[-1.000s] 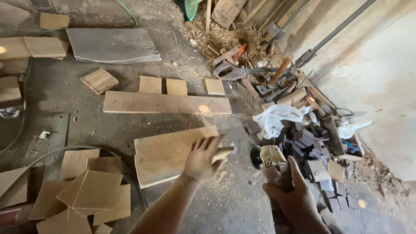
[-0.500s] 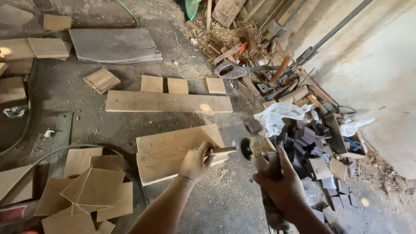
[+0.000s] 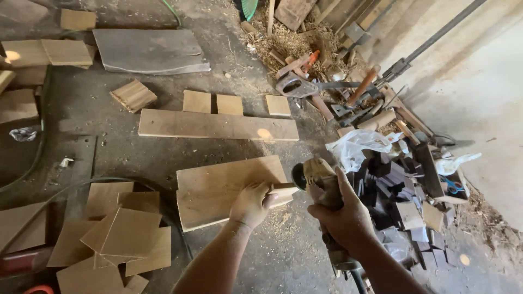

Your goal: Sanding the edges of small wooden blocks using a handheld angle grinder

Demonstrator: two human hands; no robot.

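Head view: small wood block (image 3: 284, 193) points right toward angle grinder (image 3: 318, 182).

I held a small pale wooden block (image 3: 283, 194) in my left hand (image 3: 251, 204), its short end pointing right, level, and touching the disc of the dusty angle grinder (image 3: 318, 182). I gripped the grinder in my right hand (image 3: 343, 218), its body running down toward me, its disc facing left.
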